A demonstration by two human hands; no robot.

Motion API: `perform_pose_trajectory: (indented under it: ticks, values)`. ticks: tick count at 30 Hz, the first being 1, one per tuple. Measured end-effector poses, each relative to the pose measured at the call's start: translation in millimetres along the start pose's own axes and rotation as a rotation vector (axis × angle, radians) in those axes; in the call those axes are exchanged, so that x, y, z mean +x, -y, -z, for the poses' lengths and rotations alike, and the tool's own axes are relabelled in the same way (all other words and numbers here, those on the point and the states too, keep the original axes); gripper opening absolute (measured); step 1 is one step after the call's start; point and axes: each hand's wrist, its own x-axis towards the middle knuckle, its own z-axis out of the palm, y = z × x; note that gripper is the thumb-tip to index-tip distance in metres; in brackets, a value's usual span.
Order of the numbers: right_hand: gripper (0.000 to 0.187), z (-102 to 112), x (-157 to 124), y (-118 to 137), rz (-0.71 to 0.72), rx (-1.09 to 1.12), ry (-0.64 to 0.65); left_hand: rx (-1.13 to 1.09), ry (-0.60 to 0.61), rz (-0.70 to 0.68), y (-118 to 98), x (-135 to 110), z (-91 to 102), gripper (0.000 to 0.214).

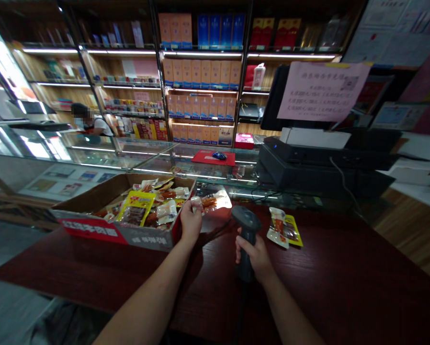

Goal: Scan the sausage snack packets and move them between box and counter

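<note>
My left hand [191, 221] pinches one end of a clear snack packet [211, 203] with reddish-brown food inside, held just off the right side of a cardboard box [93, 231]. A bright patch of light falls on the packet's far end. Wrapped in my right hand [255, 256] is the handle of a dark grey barcode scanner [246, 218], upright, its head tilted toward the packet. Several snack packets, clear ones and a yellow packet [136, 208], fill the box. Right of the scanner lie a clear packet [277, 227] and a yellow packet [294, 230], overlapping on the table.
The dark red table [326, 287] meets a glass display counter [157, 160]. On the glass are a computer mouse [219, 155] on a red mat and a black cash-register machine [308, 163]. Behind stand shelves of boxes [200, 72]. A person [102, 126] is behind the counter at left.
</note>
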Motion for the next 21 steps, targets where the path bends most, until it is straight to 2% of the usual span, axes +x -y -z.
perform_pose_trajectory:
  ticks: [7, 13, 16, 21]
  values:
    - [0.046, 0, 2, -2, 0.001, 0.013, -0.012, -0.023, -0.013, 0.007, -4, 0, 0.5, 0.004]
    - [0.052, 3, 5, 4, -0.018, 0.080, -0.050, -0.078, 0.033, 0.103, -3, -2, -6.6, 0.013]
    - [0.051, 9, 5, 15, 0.004, 0.116, -0.101, -0.155, 0.102, 0.190, -5, -9, -24.3, 0.019]
    - [0.048, 31, -3, 34, 0.081, 0.125, -0.184, -0.525, 0.219, 0.464, -26, -36, -74.4, 0.026]
